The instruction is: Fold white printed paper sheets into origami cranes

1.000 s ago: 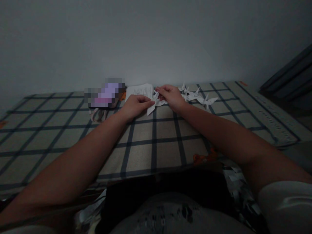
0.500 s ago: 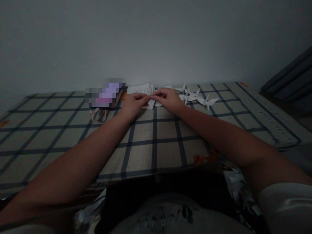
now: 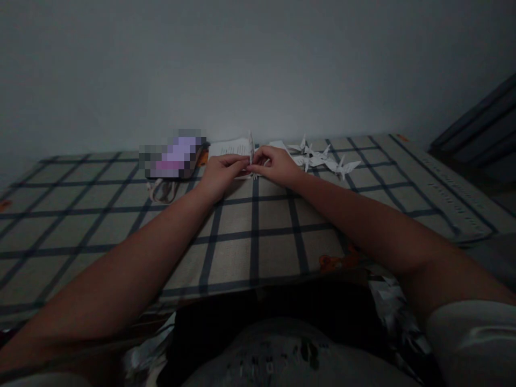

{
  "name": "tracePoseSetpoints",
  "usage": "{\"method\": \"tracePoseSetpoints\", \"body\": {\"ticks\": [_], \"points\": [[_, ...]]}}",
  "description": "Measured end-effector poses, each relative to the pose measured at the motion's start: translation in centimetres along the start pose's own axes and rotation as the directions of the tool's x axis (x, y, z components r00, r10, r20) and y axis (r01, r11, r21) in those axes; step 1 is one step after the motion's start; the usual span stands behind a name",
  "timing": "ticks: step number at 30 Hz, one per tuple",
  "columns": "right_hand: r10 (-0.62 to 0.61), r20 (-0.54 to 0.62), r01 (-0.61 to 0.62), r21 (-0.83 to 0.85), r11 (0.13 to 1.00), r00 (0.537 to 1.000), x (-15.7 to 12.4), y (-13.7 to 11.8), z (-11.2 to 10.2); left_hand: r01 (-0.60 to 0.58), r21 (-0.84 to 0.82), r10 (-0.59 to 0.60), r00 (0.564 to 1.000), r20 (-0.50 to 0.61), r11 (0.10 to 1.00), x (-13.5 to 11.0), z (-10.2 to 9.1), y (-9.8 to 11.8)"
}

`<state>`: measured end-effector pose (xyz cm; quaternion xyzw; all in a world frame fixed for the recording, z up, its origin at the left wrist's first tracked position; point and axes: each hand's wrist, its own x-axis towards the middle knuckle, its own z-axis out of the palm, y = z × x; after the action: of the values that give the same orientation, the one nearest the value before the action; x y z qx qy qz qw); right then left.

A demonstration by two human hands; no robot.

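Observation:
Between my two hands, near the back of the table, a folded piece of white paper (image 3: pixel 250 144) stands up with a thin pointed tip. My left hand (image 3: pixel 223 171) pinches it from the left between thumb and fingers. From the right, my right hand (image 3: pixel 274 164) grips it the same way, its fingers curled. My fingertips hide most of its lower part. Just right of my right hand lie several white paper cranes (image 3: pixel 318 157) close together. Behind my left hand is a sheet of printed paper (image 3: pixel 229 147).
A phone (image 3: pixel 177 156) with a lit purple screen leans at the left, a pale strap (image 3: pixel 162 191) in front of it. The checked tablecloth (image 3: pixel 237 252) covers the table, which meets a plain wall (image 3: pixel 258 70). A dark slatted object (image 3: pixel 479 123) stands at the right.
The folded paper has turned between my fingers: its lower point no longer hangs below them, and its upper tip stands higher. My hands have barely shifted.

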<state>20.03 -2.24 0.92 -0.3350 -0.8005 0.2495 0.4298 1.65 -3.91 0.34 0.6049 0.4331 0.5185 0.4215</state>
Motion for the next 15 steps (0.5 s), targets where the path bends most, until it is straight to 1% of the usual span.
{"method": "tracePoseSetpoints", "body": {"ticks": [4, 7, 11, 13, 15], "points": [[0.010, 0.022, -0.011, 0.025, 1.000, 1.000, 0.1, 0.2, -0.1, -0.048, 0.107, 0.045, 0.999, 0.025, 0.993, -0.2, -0.2, 0.5], [0.023, 0.025, -0.026, 0.098, 0.995, 0.999, 0.3, 0.6, 0.0, -0.068, 0.151, 0.063, 0.997, 0.037, 0.986, -0.3, -0.3, 0.7], [0.029, 0.029, -0.035, 0.231, 0.972, 0.999, 0.5, 1.3, 0.1, -0.071, 0.114, 0.066, 0.997, 0.048, 0.991, 0.0, -0.4, 0.5], [0.076, 0.037, -0.084, 0.288, 0.954, 0.996, 0.6, 1.5, 0.3, -0.062, 0.087, 0.060, 0.998, 0.031, 0.994, 0.1, -0.3, 0.3], [0.142, 0.044, -0.148, 0.347, 0.926, 0.989, 0.6, 1.6, 0.4, -0.061, 0.104, 0.061, 0.998, -0.001, 0.993, 0.2, -0.3, 0.3]]}}
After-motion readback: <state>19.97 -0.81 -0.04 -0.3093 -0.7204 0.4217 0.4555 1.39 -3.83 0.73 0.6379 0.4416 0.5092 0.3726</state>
